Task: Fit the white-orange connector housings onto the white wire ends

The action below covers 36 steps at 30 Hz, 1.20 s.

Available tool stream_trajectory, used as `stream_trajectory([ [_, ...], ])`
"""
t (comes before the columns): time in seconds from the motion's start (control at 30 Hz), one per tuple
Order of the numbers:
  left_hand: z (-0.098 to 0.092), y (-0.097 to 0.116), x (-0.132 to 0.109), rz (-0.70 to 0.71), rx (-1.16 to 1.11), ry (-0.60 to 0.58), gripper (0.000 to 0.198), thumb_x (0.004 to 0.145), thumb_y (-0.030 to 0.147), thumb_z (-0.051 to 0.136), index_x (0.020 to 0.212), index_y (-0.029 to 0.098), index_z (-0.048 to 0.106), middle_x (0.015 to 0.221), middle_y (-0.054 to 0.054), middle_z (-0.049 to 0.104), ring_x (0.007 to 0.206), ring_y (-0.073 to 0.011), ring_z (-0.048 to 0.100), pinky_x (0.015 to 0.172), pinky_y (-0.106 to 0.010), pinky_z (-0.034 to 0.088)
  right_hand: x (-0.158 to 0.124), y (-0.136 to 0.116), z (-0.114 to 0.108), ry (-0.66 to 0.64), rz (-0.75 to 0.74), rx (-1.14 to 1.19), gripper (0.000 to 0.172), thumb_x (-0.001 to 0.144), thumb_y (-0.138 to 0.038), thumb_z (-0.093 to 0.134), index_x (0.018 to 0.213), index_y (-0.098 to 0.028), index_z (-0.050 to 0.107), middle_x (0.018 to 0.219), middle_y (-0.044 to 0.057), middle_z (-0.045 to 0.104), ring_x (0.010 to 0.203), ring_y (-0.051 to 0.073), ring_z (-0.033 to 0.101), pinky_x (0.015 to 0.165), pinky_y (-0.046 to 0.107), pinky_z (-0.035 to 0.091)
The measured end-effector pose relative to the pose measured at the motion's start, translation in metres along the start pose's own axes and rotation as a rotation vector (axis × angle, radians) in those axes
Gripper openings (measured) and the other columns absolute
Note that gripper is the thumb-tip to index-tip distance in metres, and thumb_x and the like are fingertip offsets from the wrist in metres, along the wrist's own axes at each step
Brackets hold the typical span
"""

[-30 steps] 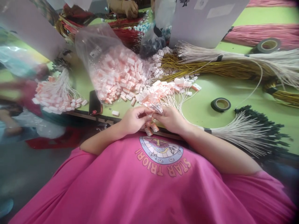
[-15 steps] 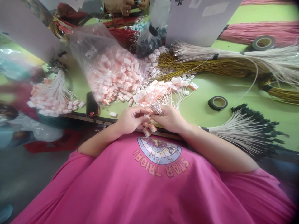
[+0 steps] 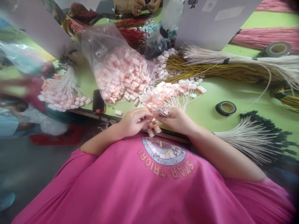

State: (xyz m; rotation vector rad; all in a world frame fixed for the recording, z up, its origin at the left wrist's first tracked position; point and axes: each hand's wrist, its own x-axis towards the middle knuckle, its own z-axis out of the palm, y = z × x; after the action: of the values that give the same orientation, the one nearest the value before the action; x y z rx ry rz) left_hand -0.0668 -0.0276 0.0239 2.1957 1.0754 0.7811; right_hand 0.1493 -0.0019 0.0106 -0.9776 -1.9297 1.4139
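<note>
At the table's front edge, my right hand [image 3: 178, 120] is closed around a bundle of thin white wires [image 3: 174, 101], their bare tips poking out beside the thumb. Close against it, my left hand [image 3: 135, 121] has its thumb and fingers pinched together; what lies between them is too small to make out. Several white-and-orange plastic connectors [image 3: 154, 129] hang below the fingertips. Just beyond the hands lies a heap of similar connectors [image 3: 156, 93] with white wires running into some of them.
A clear plastic bag [image 3: 123, 71] of loose connectors lies behind, with a phone [image 3: 98, 102] to its left. Rightward are a black tape roll [image 3: 225, 108], white wires with black ends [image 3: 247, 140] and yellow wires [image 3: 207, 71]. Another person's hands [image 3: 137, 6] work across the table.
The whole view has shifted, so the table's things appear further right. My hands stay together at the bundle, with the left fingers slightly moved.
</note>
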Motion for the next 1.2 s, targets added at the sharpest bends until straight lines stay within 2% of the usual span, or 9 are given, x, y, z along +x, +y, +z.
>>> stream_trajectory([
  [0.07,-0.013,-0.011,-0.008,0.017,0.097,0.033,0.019,0.088,0.023,0.056,0.104,0.019,0.066,0.106,-0.009,0.068,0.101,-0.0183,0.063,0.092,-0.033,0.050,0.001,0.002,-0.003,0.091,-0.006,-0.069,0.021,0.082,-0.037,0.059,0.075,-0.019,0.068,0.070,0.000,0.064,0.069,0.013,0.058,0.066,0.028,0.045],
  [0.17,-0.041,-0.032,-0.024,-0.196,0.388,0.118,0.024,0.089,0.025,0.052,0.109,0.021,0.066,0.115,-0.009,0.065,0.109,-0.0221,0.058,0.099,-0.037,0.044,0.001,0.002,-0.005,0.177,0.075,-0.049,0.021,0.079,-0.036,0.063,0.069,-0.018,0.064,0.064,-0.001,0.059,0.062,0.011,0.051,0.059,0.027,0.040],
  [0.3,-0.064,-0.053,-0.041,-0.593,0.691,-0.107,0.032,0.091,0.035,0.046,0.110,0.021,0.066,0.107,-0.011,0.066,0.098,-0.0268,0.062,0.083,-0.036,0.046,0.001,-0.002,-0.005,0.141,0.128,0.001,0.025,0.079,-0.032,0.062,0.059,-0.018,0.055,0.055,-0.004,0.048,0.053,0.008,0.042,0.053,0.026,0.034],
  [0.4,-0.063,-0.055,-0.045,-0.715,0.694,-0.216,0.035,0.091,0.046,0.043,0.105,0.024,0.067,0.096,-0.010,0.069,0.085,-0.0265,0.063,0.070,-0.034,0.044,0.002,-0.005,-0.003,0.097,0.113,0.025,0.022,0.079,-0.028,0.059,0.060,-0.018,0.054,0.058,-0.003,0.051,0.056,0.009,0.046,0.056,0.026,0.037],
  [0.53,-0.052,-0.050,-0.039,-0.672,0.548,-0.190,0.032,0.091,0.044,0.043,0.092,0.022,0.067,0.089,-0.009,0.069,0.078,-0.0238,0.062,0.067,-0.032,0.042,0.003,-0.006,0.000,0.126,0.116,-0.031,0.025,0.078,-0.029,0.058,0.057,-0.019,0.048,0.055,-0.005,0.044,0.055,0.008,0.041,0.053,0.025,0.033],
  [0.67,-0.047,-0.051,-0.031,-0.590,0.416,-0.192,0.028,0.091,0.039,0.044,0.088,0.020,0.065,0.090,-0.008,0.067,0.083,-0.0220,0.061,0.075,-0.033,0.044,0.002,-0.003,0.000,0.148,0.103,-0.052,0.018,0.076,-0.027,0.058,0.062,-0.018,0.052,0.059,-0.004,0.045,0.059,0.010,0.043,0.056,0.026,0.033],
  [0.8,-0.042,-0.041,-0.026,-0.555,0.360,-0.062,0.022,0.084,0.039,0.058,0.088,0.017,0.062,0.090,-0.007,0.064,0.083,-0.0207,0.059,0.077,-0.035,0.048,0.000,0.000,0.001,0.152,0.086,-0.009,0.016,0.076,-0.028,0.059,0.064,-0.017,0.056,0.061,-0.004,0.048,0.060,0.010,0.046,0.057,0.026,0.035],
  [1.0,-0.024,0.007,-0.008,-0.524,-0.447,0.026,0.025,0.077,0.020,0.066,0.099,0.017,0.056,0.098,-0.006,0.067,0.079,-0.0132,0.064,0.070,-0.024,0.053,-0.003,-0.001,0.006,0.176,0.102,0.071,0.015,0.075,-0.030,0.062,0.070,-0.017,0.065,0.064,-0.001,0.058,0.062,0.012,0.052,0.058,0.027,0.040],
  [1.2,-0.003,0.012,0.006,-0.591,-0.787,0.011,0.022,0.074,0.016,0.070,0.093,0.015,0.061,0.090,-0.004,0.067,0.077,-0.0129,0.065,0.069,-0.024,0.056,-0.007,-0.006,0.009,0.284,0.036,0.094,0.008,0.073,-0.023,0.062,0.071,-0.016,0.065,0.067,-0.001,0.063,0.064,0.013,0.056,0.061,0.027,0.045],
])
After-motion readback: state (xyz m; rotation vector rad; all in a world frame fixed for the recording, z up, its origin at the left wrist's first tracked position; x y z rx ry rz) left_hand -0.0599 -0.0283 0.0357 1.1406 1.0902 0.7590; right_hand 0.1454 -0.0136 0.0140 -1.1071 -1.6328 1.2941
